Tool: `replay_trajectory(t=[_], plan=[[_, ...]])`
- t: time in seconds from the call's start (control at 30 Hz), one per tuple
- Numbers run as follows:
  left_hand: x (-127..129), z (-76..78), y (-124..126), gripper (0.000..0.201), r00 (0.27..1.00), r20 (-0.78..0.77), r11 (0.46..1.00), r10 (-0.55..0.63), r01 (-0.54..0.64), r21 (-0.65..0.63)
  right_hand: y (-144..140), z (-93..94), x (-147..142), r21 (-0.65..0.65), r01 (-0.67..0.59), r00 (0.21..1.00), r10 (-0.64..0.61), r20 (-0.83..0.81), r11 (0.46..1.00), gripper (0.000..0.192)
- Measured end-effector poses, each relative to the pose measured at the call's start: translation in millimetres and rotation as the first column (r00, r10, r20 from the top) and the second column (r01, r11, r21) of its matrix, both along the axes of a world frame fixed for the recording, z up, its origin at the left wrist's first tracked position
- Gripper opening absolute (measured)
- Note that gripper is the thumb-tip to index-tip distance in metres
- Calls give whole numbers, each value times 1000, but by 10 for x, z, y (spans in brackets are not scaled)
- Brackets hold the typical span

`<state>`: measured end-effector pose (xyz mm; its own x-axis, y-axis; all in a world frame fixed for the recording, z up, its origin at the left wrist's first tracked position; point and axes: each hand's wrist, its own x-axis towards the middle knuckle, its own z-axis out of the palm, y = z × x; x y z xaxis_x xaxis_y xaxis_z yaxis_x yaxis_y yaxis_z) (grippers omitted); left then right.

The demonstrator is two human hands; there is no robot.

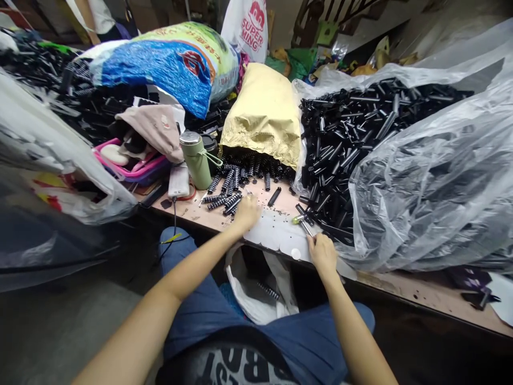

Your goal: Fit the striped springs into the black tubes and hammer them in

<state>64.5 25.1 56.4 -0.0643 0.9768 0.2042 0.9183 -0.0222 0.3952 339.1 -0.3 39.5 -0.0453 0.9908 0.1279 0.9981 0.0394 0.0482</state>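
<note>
lap: a white bag (256,291) is hanging open below the table edge, lower centre of the frame, with one ribbed black piece lying inside.
table edge: the wooden table (420,291) is running from centre left to lower right; a white sheet (272,232) is lying on it between the two hands.
left hand: the left hand (246,213) is reaching at frame centre, fingers curling down onto the ribbed black grips (230,187) spilled there; whether it is pinching one, i cannot tell.
right hand: the right hand (323,255) is closing around a slim metal-tipped tool (306,227), right of centre, its tip pointing at the black tubes (360,133).
middle: a green flask (197,160) and a phone (178,182) are standing just left of the grips.
far: a gold bag (264,112) is lying open above the grips; a blue printed sack (168,64) is resting at upper left.
risk, likely: the tube heap in the clear plastic (433,182) is sloping toward the table edge, so a nudge from the right forearm could be sending tubes to the floor.
risk, likely: loose grips could be rolling off past the white bag.
</note>
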Motion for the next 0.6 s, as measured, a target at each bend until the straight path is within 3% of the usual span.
replay_trajectory(t=[0.03, 0.1, 0.17, 0.27, 0.4, 0.5, 0.53, 0.6], plan=[[-177, 49, 285, 47, 986, -6, 986, 165, -165, 3, 4, -13, -16, 22, -11, 1000, 11, -9, 1000, 28], [-477, 111, 780, 51, 933, -34, 933, 359, -360, -20, 23, -7, -69, 55, -42, 998, 45, -53, 998, 26], [-658, 112, 1101, 53, 918, -95, 916, 384, -392, -82, 87, 36, -131, 84, -77, 990, 86, -108, 994, 25], [-726, 62, 1294, 48, 933, -159, 929, 324, -345, -132, 317, 160, -213, 118, -105, 980, 123, -157, 987, 23], [-622, 147, 1238, 40, 947, -47, 939, 317, -320, -122, 821, 403, -301, 132, -93, 981, 114, -157, 987, 24], [-522, 335, 978, 39, 893, 322, 949, 316, -300, -98, 1184, 567, -361, 85, 73, 990, -62, -127, 994, 32], [-516, 399, 843, 38, 813, 502, 955, 295, -270, -124, 1291, 598, -369, 45, 148, 983, -142, -114, 988, 36], [-596, 527, 481, 34, 550, 788, 961, 276, -150, -233, 1497, 611, -351, -53, 215, 972, -219, -89, 975, 41]])
